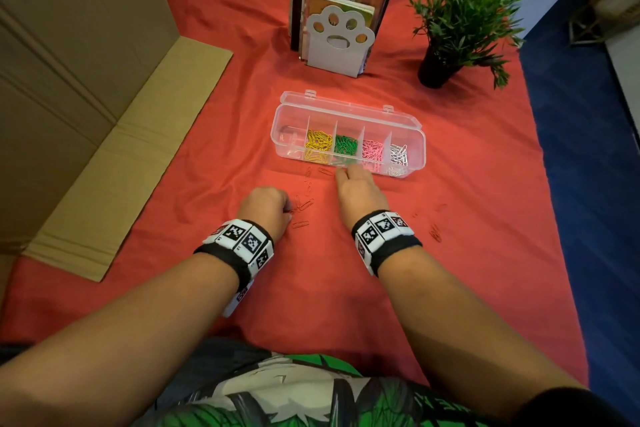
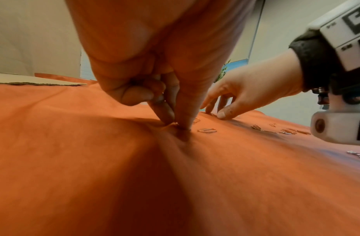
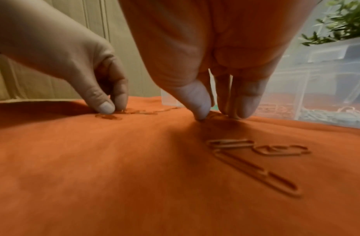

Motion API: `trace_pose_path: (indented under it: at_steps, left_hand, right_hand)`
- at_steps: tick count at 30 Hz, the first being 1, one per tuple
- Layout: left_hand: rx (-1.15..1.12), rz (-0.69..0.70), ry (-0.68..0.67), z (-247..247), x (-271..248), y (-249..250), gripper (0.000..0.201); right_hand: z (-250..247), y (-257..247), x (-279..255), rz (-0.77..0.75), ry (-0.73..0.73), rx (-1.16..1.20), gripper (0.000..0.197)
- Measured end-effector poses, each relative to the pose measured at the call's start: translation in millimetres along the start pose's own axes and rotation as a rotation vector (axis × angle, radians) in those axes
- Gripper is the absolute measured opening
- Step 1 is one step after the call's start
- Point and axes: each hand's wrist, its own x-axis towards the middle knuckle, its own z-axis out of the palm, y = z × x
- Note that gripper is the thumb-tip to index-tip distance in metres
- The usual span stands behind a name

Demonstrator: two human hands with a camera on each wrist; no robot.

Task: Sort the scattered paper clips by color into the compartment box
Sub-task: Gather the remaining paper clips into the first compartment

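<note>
Both hands, left [image 1: 266, 206] and right [image 1: 358, 187], pinch, seemingly, red clips [image 1: 304, 204] before the box [image 1: 346, 114]; plant [image 1: 460, 21] behind.

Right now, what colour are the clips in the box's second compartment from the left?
Yellow clips, next to the green ones; the head view shows it best.

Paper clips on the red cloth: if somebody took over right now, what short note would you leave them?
Left hand: fingertips pinching at a red clip on the cloth; whether the grip has it is unclear.
Right hand: fingertips down on a clip just in front of the compartment box, grip also unclear.
Done: yellow clips, green clips, pink clips and white clips sit in separate compartments.
Left: the leftmost compartment is empty; loose red clips lie between the hands, more by the right wrist.
</note>
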Motion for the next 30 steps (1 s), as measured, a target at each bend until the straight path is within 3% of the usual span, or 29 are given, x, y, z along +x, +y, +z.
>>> trace_pose_path:
  at_steps: [6, 9, 13, 16, 18, 21, 25, 27, 30]
  left_hand:
    - [-0.155, 0.037, 0.095, 7, -6, 2, 0.008]
    - [-0.434, -0.067, 0.025, 8, -4, 2, 0.01]
    - [-1.006, -0.343, -0.113, -2, -4, 12, 0.023]
    - [-1.395, -0.47, -0.183, -17, -8, 18, 0.025]
    - [-1.514, -0.517, -0.184, -23, -7, 19, 0.024]
    - [-1.325, -0.514, -0.101, -13, 0, 20, 0.021]
    - [-0.607, -0.156, 0.0, 5, 3, 14, 0.004]
    - [-0.295, -0.038, 0.07, 10, 0, 14, 0.014]
    - [-0.174, -0.007, 0.179, 15, -1, 17, 0.024]
  right_hand:
    - [5, 3, -1, 0.016, -0.047, 0.071, 0.032]
    - [8, 15, 1, 0.116, -0.091, 0.258, 0.025]
    - [3, 25, 1, 0.36, -0.031, 0.621, 0.008]
    - [-2, 22, 2, 0.374, 0.008, 0.742, 0.012]
    - [-4, 21, 4, 0.322, -0.022, 0.652, 0.022]
    - [-2, 22, 5, 0.267, -0.038, 0.482, 0.033]
    - [4, 20, 3, 0.188, -0.021, 0.318, 0.03]
    - [6, 16, -1, 0.146, -0.039, 0.208, 0.024]
    - [7, 8, -7, 0.101, -0.057, 0.099, 0.028]
